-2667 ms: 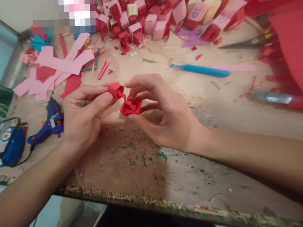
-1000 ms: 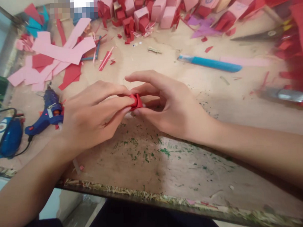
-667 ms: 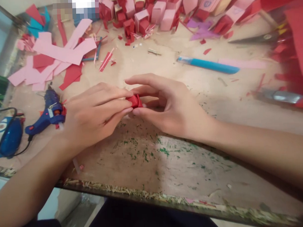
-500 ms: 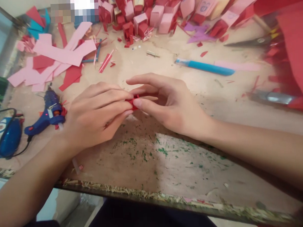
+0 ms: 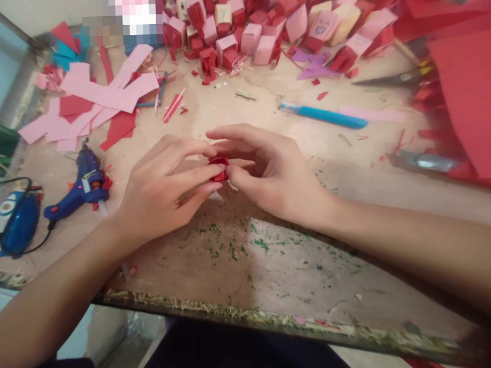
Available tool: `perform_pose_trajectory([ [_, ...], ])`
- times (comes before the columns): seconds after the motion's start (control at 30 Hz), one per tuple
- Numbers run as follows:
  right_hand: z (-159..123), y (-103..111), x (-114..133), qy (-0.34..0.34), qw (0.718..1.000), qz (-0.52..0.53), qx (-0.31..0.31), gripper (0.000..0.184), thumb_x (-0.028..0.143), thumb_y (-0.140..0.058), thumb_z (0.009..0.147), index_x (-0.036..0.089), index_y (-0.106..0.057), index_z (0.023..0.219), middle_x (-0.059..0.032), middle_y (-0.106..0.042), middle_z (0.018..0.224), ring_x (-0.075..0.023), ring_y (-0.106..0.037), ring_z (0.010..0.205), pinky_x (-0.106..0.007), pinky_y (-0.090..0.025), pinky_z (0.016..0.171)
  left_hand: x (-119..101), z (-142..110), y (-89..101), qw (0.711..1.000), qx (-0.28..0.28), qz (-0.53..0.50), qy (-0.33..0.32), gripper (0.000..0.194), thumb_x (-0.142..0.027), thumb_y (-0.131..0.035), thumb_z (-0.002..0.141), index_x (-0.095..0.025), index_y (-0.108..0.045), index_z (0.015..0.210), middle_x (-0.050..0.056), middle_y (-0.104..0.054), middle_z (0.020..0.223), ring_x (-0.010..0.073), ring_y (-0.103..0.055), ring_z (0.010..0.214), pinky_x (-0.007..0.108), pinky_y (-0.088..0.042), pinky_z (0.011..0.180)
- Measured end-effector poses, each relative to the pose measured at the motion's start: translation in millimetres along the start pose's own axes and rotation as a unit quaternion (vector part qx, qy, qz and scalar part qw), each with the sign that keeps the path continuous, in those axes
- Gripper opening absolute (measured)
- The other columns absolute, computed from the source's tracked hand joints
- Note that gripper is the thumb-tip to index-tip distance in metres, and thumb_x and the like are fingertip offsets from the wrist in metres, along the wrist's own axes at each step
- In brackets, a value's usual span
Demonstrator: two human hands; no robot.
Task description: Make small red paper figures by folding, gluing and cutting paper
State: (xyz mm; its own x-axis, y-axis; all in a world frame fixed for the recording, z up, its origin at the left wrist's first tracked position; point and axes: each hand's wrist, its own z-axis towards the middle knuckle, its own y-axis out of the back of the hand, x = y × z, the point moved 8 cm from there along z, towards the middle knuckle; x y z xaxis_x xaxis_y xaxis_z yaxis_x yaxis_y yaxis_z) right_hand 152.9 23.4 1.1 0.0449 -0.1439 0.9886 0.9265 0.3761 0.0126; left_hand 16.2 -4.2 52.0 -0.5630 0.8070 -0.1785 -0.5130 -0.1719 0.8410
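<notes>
Between my two hands, just above the wooden table (image 5: 216, 281), is a small folded piece of red paper (image 5: 220, 169). My left hand (image 5: 165, 184) pinches it from the left with its fingertips. From the right, my right hand (image 5: 275, 172) closes thumb and fingers on the same piece; its index finger arches above. The fingers hide much of the red paper, so its full shape does not show.
A blue glue gun (image 5: 84, 181) lies left of my left hand, near pink paper strips (image 5: 101, 95). Many red and pink paper boxes (image 5: 250, 39) crowd the back. A blue pen-like tool (image 5: 326, 114), scissors (image 5: 395, 78) and red sheets (image 5: 468, 101) lie to the right.
My left fingers have shifted and spread slightly, so more of the red paper shows. Both hands still hold it. The whole view has moved a little.
</notes>
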Motion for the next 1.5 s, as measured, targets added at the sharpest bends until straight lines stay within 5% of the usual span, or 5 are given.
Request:
perform_pose_trajectory([
  [0.33,-4.1,-3.1,11.0,0.047,0.998,-0.042,0.004,0.043,0.013,-0.066,0.094,0.025,-0.067,0.135,-0.0066,-0.072,0.139,-0.0267,-0.070,0.129,-0.043,-0.067,0.103,3.9,3.0,3.2,0.999,-0.028,0.010,0.024,0.015,-0.018,-0.070,0.099,-0.027,-0.077,0.108,0.004,-0.080,0.114,0.0225,-0.075,0.104,0.039,-0.062,0.091],
  [0.73,-9.4,-11.4,9.3,0.063,0.991,-0.107,0.055,0.073,0.008,-0.065,0.090,0.031,-0.053,0.158,-0.0060,-0.058,0.160,-0.0316,-0.060,0.144,-0.046,-0.064,0.108,6.1,-0.2,-0.4,0.999,-0.032,0.014,0.015,0.013,-0.017,-0.067,0.100,-0.025,-0.077,0.103,0.005,-0.080,0.114,0.0249,-0.074,0.103,0.043,-0.061,0.092],
  [1.1,0.7,2.2,-4.0,-0.022,0.999,-0.023,-0.004,0.045,0.024,-0.079,0.089,0.022,-0.069,0.133,-0.0107,-0.078,0.129,-0.0308,-0.075,0.123,-0.056,-0.062,0.108,3.5,0.0,-1.4,0.998,-0.050,-0.028,0.005,0.008,-0.018,-0.067,0.100,-0.018,-0.073,0.104,0.009,-0.080,0.111,0.0232,-0.076,0.100,0.039,-0.061,0.091],
  [1.37,0.2,1.2,2.5,0.005,0.999,0.042,0.008,0.051,0.018,-0.076,0.088,0.024,-0.064,0.138,-0.0108,-0.077,0.132,-0.0272,-0.077,0.119,-0.053,-0.058,0.114,33.9,-4.0,-13.7,0.932,-0.030,-0.253,0.258,0.023,-0.026,-0.080,0.090,-0.022,-0.074,0.112,0.004,-0.081,0.107,0.0159,-0.076,0.081,0.029,-0.064,0.075],
  [1.5,2.3,4.2,0.3,-0.004,0.999,0.031,-0.008,0.052,0.024,-0.083,0.086,0.021,-0.066,0.135,-0.0122,-0.077,0.129,-0.0278,-0.076,0.120,-0.053,-0.058,0.113,33.3,-5.7,-14.8,0.928,-0.044,-0.262,0.262,0.015,-0.023,-0.075,0.091,-0.020,-0.075,0.106,0.004,-0.081,0.105,0.0171,-0.077,0.088,0.031,-0.065,0.083],
])
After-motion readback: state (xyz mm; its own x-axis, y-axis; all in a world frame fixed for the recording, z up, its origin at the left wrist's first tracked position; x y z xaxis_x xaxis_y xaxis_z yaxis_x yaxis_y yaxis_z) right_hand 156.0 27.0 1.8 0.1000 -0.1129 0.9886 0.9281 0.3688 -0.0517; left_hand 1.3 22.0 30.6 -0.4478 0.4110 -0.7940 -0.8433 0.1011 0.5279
